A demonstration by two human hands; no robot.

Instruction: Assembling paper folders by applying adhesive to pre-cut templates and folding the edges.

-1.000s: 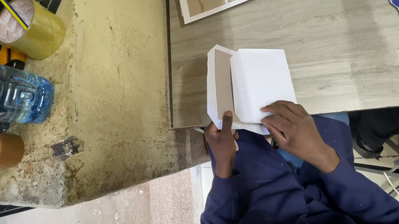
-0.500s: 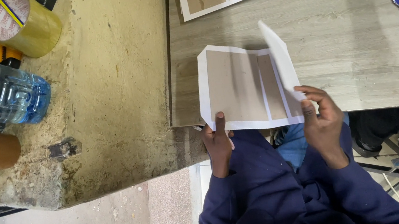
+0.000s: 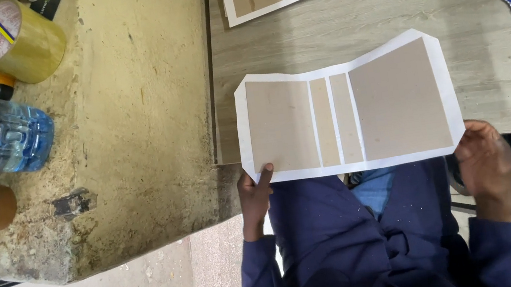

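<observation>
Both forearms, in dark blue sleeves, reach up from the lower edge, the hands well apart. The left hand (image 3: 255,194) pinches the lower left corner of an opened white cover sheet (image 3: 346,109) faced with four brown board panels, thumb on top. The right hand (image 3: 486,159) grips its lower right corner. The sheet spans between them, spread above the wooden table (image 3: 345,22).

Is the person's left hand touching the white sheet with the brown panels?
Touching. The head view shows the left hand gripping the white sheet at its lower left corner, thumb lying on top.
</observation>
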